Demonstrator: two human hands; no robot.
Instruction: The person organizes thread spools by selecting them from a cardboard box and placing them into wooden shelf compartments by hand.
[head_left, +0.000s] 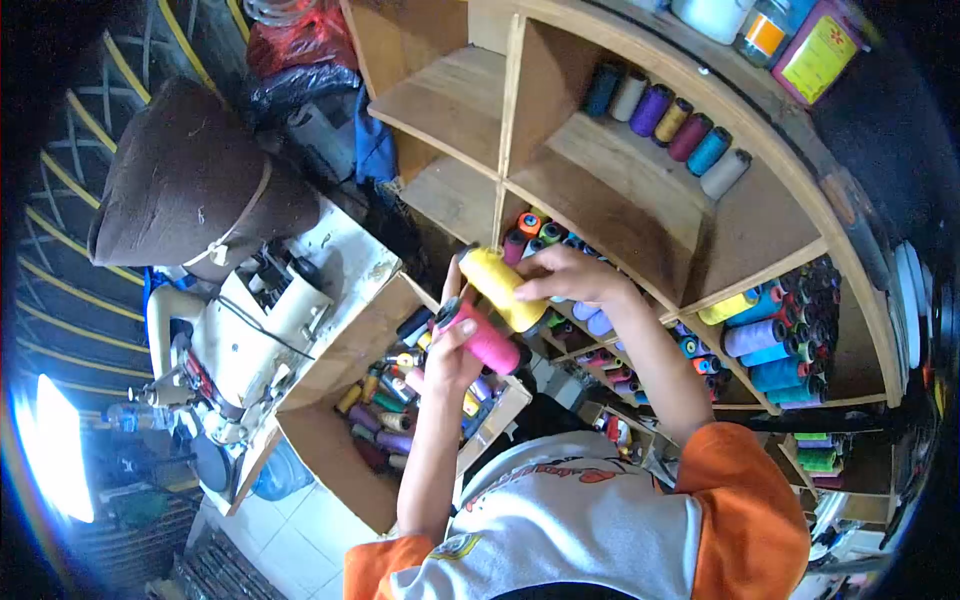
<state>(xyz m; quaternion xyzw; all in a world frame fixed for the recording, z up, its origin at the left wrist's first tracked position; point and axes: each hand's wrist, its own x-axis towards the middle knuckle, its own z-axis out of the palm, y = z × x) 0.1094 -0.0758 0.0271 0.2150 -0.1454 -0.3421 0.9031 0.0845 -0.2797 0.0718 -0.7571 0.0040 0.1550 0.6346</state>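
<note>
**Yellow thread spool [497,283] and pink thread spool [487,345]: one in each hand, over the box**

We see both spools held up in front of the torso, side by side and slanting the same way, tops toward upper left. Whether they touch, we can't tell.

Right hand [568,278]: grip closed around the lower part of the yellow spool, fingers across its side. Left hand [455,355]: wrapped on the pink spool, thumb laid along its near side; another finger sticks up by the top of the yellow one. We can't tell if that finger touches it.

Below the left hand we have a brown box [345,480] with loose spools [395,442] in mixed colours, lying at various angles. Ahead and to the right, a wooden shelf [508,110]: a row of seven spools [690,137] stands in one upper compartment, and more spools [755,338] are packed in the lower ones, several on their sides.

Left of the box, we note a white sewing machine [250,350] on a worn white table [345,245], with a tied brown bundle [180,185] just beyond. Pale floor tiles [300,540] show underneath. Sleeves [745,500] are orange.
</note>
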